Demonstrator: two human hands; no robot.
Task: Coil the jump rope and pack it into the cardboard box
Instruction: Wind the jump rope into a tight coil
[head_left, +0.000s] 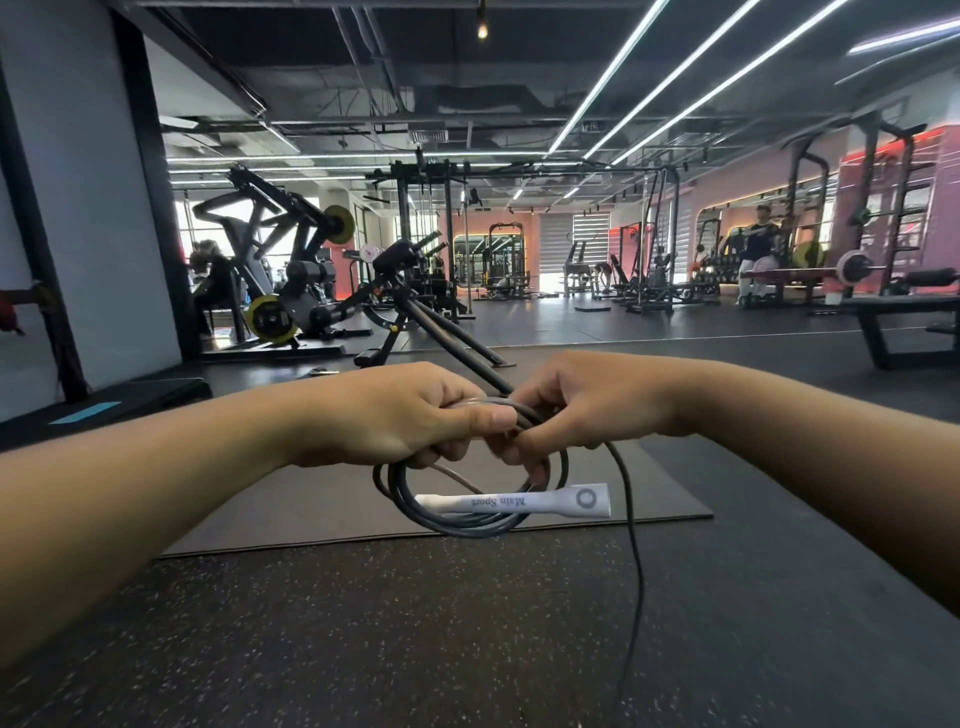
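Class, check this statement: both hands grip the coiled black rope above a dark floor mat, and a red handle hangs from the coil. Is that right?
Not quite: the handle is white, not red, as the head view shows. The rest stands: the left hand and right hand grip the coiled black rope above the dark floor mat.

One head cam, wide-angle, looks fwd and slightly down across gym floor (467, 623). Both hands close, centre frame: left hand (395, 415) at 9 o'clock, right hand (587, 400) at 3. Machines far, 12 o'clock.

Jump rope (470, 522) glossy dark plastic cord; handle (519, 502) matt white; floor (363, 623) rough speckled rubber.
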